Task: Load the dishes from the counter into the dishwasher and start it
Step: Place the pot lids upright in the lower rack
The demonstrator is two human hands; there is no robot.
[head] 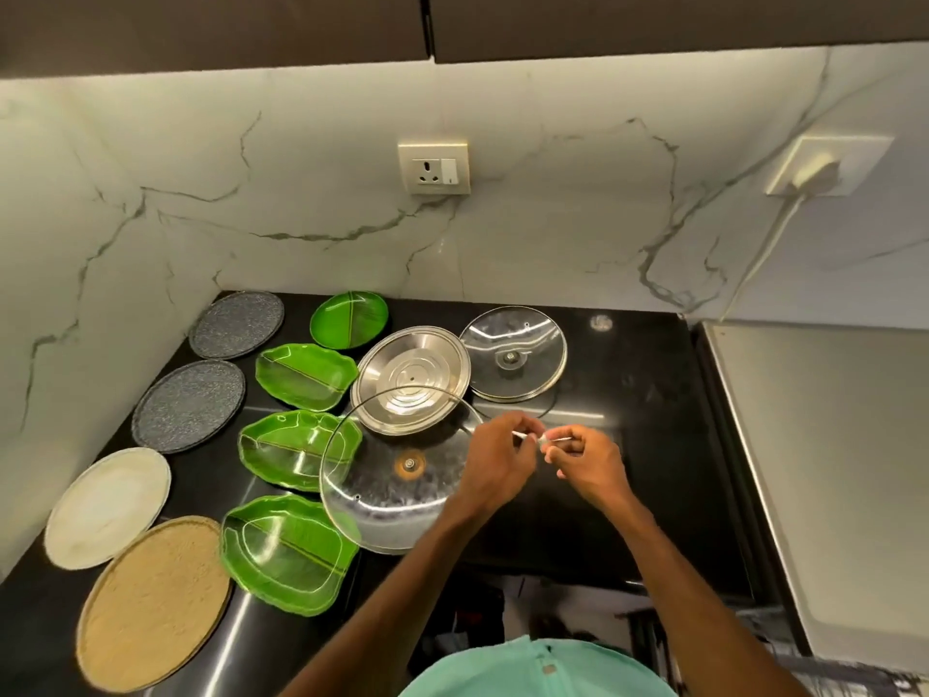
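Both hands are up over the counter (648, 384), close together w/ a white bit (540, 439) between them. Left hand (495, 457): fingers curled, tips pinching one end. Right hand (588, 462): same, pinching the other end. What the bit is can't be told, too small.

Dishes all sit on the counter, none loaded yet by the look of it. No dishwasher can be made out in view.

- Big glass lid (392, 500): nearest the left hand, lying over the edge of the steel lid (409, 374) and 2 green plates. Whether the hand touches it can't be told.
- Small glass lid (513, 352): behind, beside the steel lid, knob-side down.
- 4 green plates (301, 377) in a row, front to back.
- 2 grey plates (236, 324) at the back left, then a white plate (108, 505) and a tan plate (153, 603) at the front.

Handling, as a guess: the glass lids are stiff, smooth, breakable and prob. slippery at the rim. Best taken by the rim w/ thumb over and fingers under, one at a time. The big lid should come off first, since it lies on the others. The steel lid looks light and tough but will clatter on glass. The green plates look like thin plastic or glass, so grip the edge and lift them singly. The grey and tan plates look matte, so grip should be easier. Hands must be rid of the bit first.
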